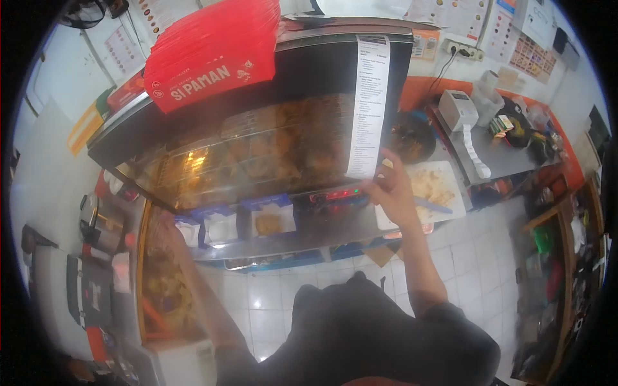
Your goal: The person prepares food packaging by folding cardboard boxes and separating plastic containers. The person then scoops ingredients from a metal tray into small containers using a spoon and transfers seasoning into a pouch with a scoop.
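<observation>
My right hand [394,193] is raised at the lower end of a long printed receipt [368,109], which hangs down the front of a glass-fronted warming cabinet. Its thumb and index finger are apart beside the paper. My left hand [170,230] is low on the left, beside the leftmost of several blue-and-white cardboard boxes [220,225] on the metal ledge. Its fingers are blurred and partly hidden. The rightmost box [270,215] stands open with a brown piece of food inside. Brown food pieces [277,138] lie behind the cabinet's glass.
Red "SI PAMAN" bags [212,58] are stacked on the cabinet. To the right are a white cutting board [444,183] with food bits and a blue-handled knife [432,205], then a receipt printer [458,109]. A tray of yellowish food [166,293] stands left; shelving [553,276] stands right.
</observation>
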{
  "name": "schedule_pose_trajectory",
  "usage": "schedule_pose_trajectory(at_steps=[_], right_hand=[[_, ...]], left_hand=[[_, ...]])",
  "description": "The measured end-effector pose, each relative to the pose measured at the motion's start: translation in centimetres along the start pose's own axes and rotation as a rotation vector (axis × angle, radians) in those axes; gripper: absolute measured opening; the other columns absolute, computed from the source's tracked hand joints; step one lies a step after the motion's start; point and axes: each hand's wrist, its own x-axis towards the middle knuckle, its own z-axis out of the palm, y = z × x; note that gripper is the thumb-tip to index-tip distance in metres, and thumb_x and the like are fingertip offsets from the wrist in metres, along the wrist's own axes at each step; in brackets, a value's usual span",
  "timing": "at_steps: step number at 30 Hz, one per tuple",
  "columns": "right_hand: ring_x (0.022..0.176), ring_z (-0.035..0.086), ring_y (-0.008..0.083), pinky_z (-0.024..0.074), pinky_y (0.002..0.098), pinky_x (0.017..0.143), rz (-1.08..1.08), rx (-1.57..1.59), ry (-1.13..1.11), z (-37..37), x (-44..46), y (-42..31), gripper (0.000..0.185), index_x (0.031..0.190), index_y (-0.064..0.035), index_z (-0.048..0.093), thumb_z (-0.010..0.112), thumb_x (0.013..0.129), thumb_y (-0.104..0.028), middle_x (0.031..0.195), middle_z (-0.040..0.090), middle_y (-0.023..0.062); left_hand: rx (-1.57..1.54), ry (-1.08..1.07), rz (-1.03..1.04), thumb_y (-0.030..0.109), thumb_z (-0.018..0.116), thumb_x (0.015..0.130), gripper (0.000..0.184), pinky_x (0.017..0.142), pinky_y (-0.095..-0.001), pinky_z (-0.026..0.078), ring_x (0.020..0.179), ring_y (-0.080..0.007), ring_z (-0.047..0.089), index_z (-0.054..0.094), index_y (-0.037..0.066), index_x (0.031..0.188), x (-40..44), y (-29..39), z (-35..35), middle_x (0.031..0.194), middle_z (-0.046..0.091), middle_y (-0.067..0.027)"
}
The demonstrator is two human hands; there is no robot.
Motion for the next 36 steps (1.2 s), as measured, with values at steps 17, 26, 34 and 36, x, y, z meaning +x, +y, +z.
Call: schedule_pose_trajectory(at_steps=[17, 26, 34, 36], right_hand=[[0.07, 0.061, 0.0092, 0.0482, 0.0207, 0.054, -0.1, -0.283, 0.43, 5.8, -3.7, -1.0, 0.062, 0.144, -0.0012, 0.034, 0.064, 0.09, 0.001, 0.103, 0.064, 0.0096], [0.087, 0.067, 0.0167, 0.0474, 0.0223, 0.062, -0.278, -0.387, 0.777, 8.8, -2.8, 3.4, 0.055, 0.145, -0.0051, 0.038, 0.057, 0.093, -0.001, 0.141, 0.047, 0.0132], [0.078, 0.063, 0.0105, 0.045, 0.022, 0.057, 0.029, -0.389, 0.345, 15.4, -6.2, 7.3, 0.016, 0.109, 0.0006, 0.059, 0.057, 0.093, -0.001, 0.1, 0.063, 0.0062], [0.076, 0.062, 0.0099, 0.0438, 0.021, 0.059, 0.115, -0.265, 0.219, 16.8, -7.0, 8.7, 0.015, 0.107, -0.0009, 0.06, 0.058, 0.092, 0.0, 0.098, 0.063, 0.0055]], left_hand=[[1.385, -0.275, -0.119, 0.035, 0.042, 0.104, 0.064, 0.119, -0.0616, 0.012, 0.142, -0.0584, 0.014, 0.02, -0.002, 0.153, 7.4, 6.4, 14.5, 0.154, 0.015, -0.0388], [-0.352, -0.691, 0.306, 0.028, 0.053, 0.102, 0.054, 0.116, -0.0405, 0.03, 0.142, -0.0315, 0.038, 0.039, 0.008, 0.151, -2.1, 6.3, 7.4, 0.155, 0.038, -0.0183], [-0.196, -0.549, -0.075, 0.007, 0.061, 0.095, 0.017, 0.075, -0.0272, 0.055, 0.097, -0.0151, 0.067, 0.07, 0.004, 0.11, -1.1, -6.0, 5.4, 0.112, 0.069, -0.0068], [-0.607, -0.532, -0.513, 0.007, 0.062, 0.095, 0.024, 0.078, -0.028, 0.056, 0.097, -0.0174, 0.067, 0.064, 0.001, 0.118, 0.8, -6.7, 7.9, 0.111, 0.068, -0.0088]])
